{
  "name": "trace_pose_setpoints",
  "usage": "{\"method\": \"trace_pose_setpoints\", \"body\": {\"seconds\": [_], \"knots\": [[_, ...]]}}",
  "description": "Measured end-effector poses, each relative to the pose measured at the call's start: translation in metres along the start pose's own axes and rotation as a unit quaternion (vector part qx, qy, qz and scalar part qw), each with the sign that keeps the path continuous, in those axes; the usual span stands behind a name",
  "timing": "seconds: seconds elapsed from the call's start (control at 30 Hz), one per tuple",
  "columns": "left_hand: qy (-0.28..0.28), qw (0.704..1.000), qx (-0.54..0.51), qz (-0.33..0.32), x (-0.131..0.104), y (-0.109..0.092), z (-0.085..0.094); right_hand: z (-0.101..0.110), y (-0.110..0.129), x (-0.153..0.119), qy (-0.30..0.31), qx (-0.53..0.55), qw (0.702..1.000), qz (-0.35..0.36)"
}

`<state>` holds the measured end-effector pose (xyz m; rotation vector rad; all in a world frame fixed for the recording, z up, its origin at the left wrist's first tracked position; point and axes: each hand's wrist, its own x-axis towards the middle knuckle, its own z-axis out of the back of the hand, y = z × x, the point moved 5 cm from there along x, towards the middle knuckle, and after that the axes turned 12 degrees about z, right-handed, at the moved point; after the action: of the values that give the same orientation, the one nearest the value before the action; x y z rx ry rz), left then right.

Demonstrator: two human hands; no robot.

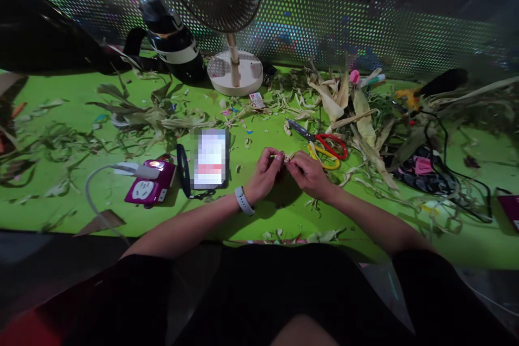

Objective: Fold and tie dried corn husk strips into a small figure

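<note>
My left hand (265,170), with a pale watch strap on its wrist, is closed with thumb and fingertips pinched together. My right hand (307,171) is closed the same way, its fingertips almost meeting the left ones. Between both sets of fingertips sits a small pale piece of corn husk (288,157), mostly hidden by the fingers. Just beyond my right hand lie scissors (330,146) with a red and a yellow handle, blades pointing away to the left. Dry corn husks (367,119) are heaped to the right of the scissors.
A phone (210,159) stands left of my hands, beside a purple power socket (151,183) with a white cable. Behind are a fan (235,73) and a black bottle (174,43). Husk scraps litter the green table (259,211). A black cord (446,146) lies right.
</note>
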<state>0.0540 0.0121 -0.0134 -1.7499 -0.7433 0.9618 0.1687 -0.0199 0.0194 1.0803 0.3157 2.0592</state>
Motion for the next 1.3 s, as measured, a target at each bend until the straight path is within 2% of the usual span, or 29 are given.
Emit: {"method": "trace_pose_setpoints", "body": {"seconds": [0.1, 0.23, 0.4, 0.5, 0.6, 0.7, 0.77, 0.87, 0.93, 1.0, 1.13, 1.23, 1.3], "knots": [[0.009, 1.000, 0.012, 0.011, -0.001, -0.004, -0.001, -0.001, -0.001, -0.001, 0.000, 0.017, 1.000, -0.010], [0.005, 0.996, 0.076, -0.042, -0.002, -0.011, -0.002, -0.003, -0.002, -0.003, 0.003, 0.034, 0.999, -0.008], [-0.076, 0.978, 0.163, -0.109, -0.005, -0.014, 0.000, -0.005, 0.001, 0.000, -0.005, 0.033, 0.999, -0.011], [-0.081, 0.962, 0.220, -0.142, -0.006, -0.017, 0.000, -0.002, 0.005, 0.002, -0.023, 0.036, 0.999, -0.009], [-0.059, 0.955, 0.246, -0.157, -0.005, -0.018, 0.002, 0.003, 0.005, 0.002, -0.047, 0.038, 0.998, -0.028], [-0.029, 0.957, 0.242, -0.160, -0.003, -0.019, 0.003, 0.005, -0.003, -0.001, -0.037, 0.090, 0.991, -0.088], [-0.006, 0.959, 0.234, -0.162, -0.003, -0.019, 0.003, 0.002, -0.013, -0.005, -0.015, 0.169, 0.971, -0.167], [0.023, 0.960, 0.229, -0.157, -0.003, -0.018, 0.000, -0.006, -0.024, -0.011, 0.014, 0.274, 0.921, -0.275], [0.043, 0.963, 0.223, -0.143, -0.003, -0.016, -0.001, -0.009, -0.026, -0.013, 0.008, 0.316, 0.898, -0.307], [0.064, 0.969, 0.202, -0.124, -0.004, -0.013, -0.002, -0.008, -0.027, -0.012, -0.031, 0.333, 0.887, -0.318], [0.127, 0.975, 0.158, -0.089, -0.005, -0.011, -0.004, -0.001, -0.024, -0.012, -0.093, 0.294, 0.897, -0.318], [0.187, 0.968, 0.156, -0.066, -0.007, -0.012, -0.006, 0.002, -0.021, -0.010, -0.072, 0.254, 0.917, -0.300], [0.188, 0.963, 0.180, -0.068, -0.006, -0.014, -0.006, 0.003, -0.019, -0.007, -0.054, 0.202, 0.939, -0.271]]}}
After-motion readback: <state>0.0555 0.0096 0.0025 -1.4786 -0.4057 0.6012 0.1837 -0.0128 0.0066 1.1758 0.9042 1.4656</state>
